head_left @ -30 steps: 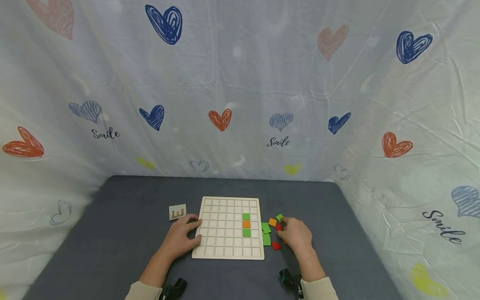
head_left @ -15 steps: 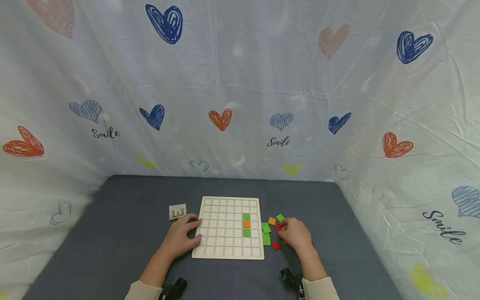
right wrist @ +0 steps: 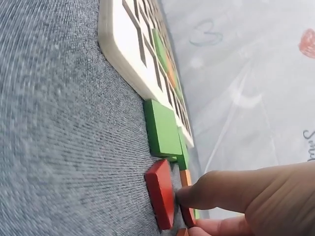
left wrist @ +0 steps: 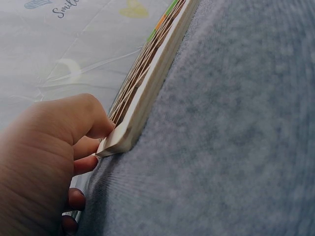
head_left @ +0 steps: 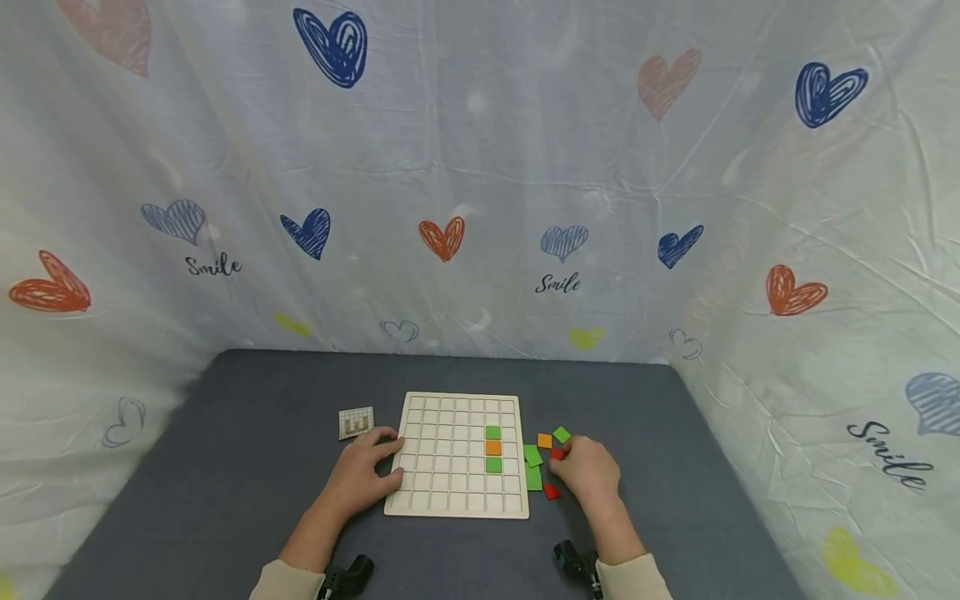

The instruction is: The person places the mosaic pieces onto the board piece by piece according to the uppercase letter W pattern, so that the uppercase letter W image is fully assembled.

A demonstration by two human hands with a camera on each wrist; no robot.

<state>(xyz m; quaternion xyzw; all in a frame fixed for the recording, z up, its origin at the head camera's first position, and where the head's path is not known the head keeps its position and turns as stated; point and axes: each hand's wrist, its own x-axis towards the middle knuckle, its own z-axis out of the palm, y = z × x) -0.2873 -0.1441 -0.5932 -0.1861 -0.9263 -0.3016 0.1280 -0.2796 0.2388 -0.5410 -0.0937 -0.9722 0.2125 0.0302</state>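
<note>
A pale wooden grid board (head_left: 442, 467) lies flat on the dark cloth, with two green tiles and one orange tile (head_left: 492, 448) in one column of its cells. My left hand (head_left: 363, 475) holds the board's left edge, the thumb (left wrist: 101, 123) on the rim near the corner. To the right of the board my right hand (head_left: 591, 471) pinches a small red tile (right wrist: 186, 212) between thumb and finger, low among the loose pieces. Another red piece (right wrist: 161, 194) lies just beside the thumb. The palm hides part of the pile.
Loose green tiles (head_left: 533, 477) lie against the board's right edge. Farther back are an orange tile (head_left: 545, 440) and a green tile (head_left: 562, 435). A small printed pattern card (head_left: 356, 422) lies beyond my left hand. A white heart-print curtain (head_left: 480, 183) surrounds the table.
My right hand has shifted slightly left, its thumb closing in on the red tile. An orange piece seen beside the hand earlier is now covered in the head view. My left hand stays put.
</note>
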